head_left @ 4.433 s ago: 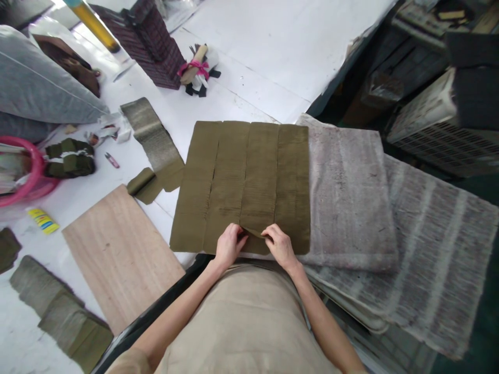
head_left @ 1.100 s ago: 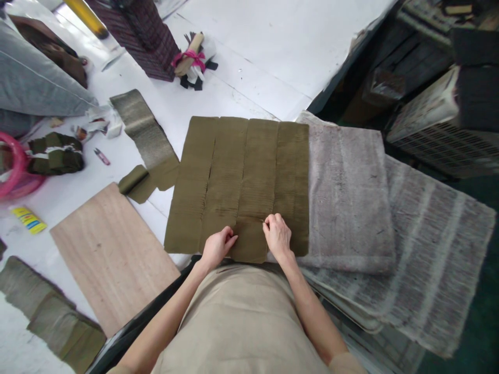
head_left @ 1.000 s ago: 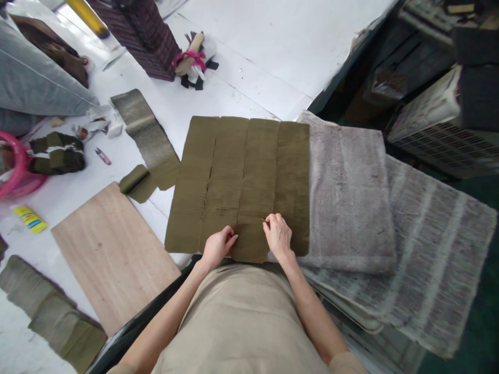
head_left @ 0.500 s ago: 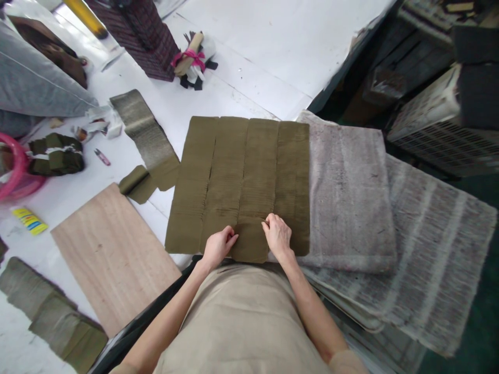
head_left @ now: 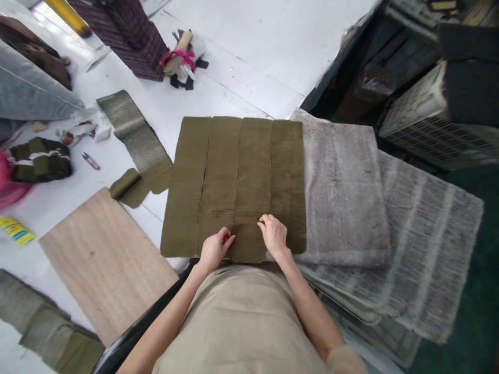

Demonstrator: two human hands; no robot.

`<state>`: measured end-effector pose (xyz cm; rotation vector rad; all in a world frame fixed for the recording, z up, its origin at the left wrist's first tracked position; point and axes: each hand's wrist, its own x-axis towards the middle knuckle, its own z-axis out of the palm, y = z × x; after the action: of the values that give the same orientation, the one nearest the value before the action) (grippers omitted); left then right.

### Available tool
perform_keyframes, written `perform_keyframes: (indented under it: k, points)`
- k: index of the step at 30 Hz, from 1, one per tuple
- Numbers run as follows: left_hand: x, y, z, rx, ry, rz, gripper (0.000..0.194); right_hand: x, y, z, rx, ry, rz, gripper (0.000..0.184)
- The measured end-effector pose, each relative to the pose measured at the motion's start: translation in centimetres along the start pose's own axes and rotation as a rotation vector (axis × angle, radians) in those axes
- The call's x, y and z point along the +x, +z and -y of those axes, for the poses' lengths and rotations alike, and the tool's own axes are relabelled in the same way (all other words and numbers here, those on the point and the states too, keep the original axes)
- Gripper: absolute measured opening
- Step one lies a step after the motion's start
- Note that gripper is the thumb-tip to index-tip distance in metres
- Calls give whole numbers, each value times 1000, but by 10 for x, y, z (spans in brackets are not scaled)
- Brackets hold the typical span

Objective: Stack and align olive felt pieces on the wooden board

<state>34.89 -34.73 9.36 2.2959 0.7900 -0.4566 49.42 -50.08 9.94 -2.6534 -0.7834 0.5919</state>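
Note:
Rows of olive-green fabric pieces [head_left: 222, 166] lie overlapped side by side, covering a board in front of me. One olive fabric piece [head_left: 248, 240] lies in the near row, its lower edge jutting a little past the others. My left hand [head_left: 217, 245] is closed in a pinch at that piece's left edge. My right hand [head_left: 273, 234] pinches the same piece near its upper right corner. The fingertips of both hands seem to grip the cloth, though the exact hold is small to see.
Grey cloth-covered boards [head_left: 343, 197] lie stacked at the right. A bare plywood board [head_left: 109, 265] is at the left, near loose fabric strips [head_left: 134, 135], small snips [head_left: 91, 161] and a tied olive bundle [head_left: 42, 160]. A plastic crate [head_left: 424, 114] stands beyond at right.
The view has shifted slightly, so the surroundings sit further left. Both hands stay at the same olive fabric piece, with hardly any movement relative to it.

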Motion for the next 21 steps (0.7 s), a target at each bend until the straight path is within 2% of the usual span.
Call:
perform_keyframes:
  k: [7,12,17,21]
  points:
    - [6,-1,-6,-90,-9,-102,22,0,-4,0,14,-22,26,4]
    - [24,-6,-19,-25,92,-167,24,0,-8,2,8,-17,31,6]
    - [37,-15,-33,132,267,-85,31,-5,-12,-3,63,-107,39,2]
    - [41,-19,-37,165,319,-67,19,-10,-10,-7,133,-81,49,5]
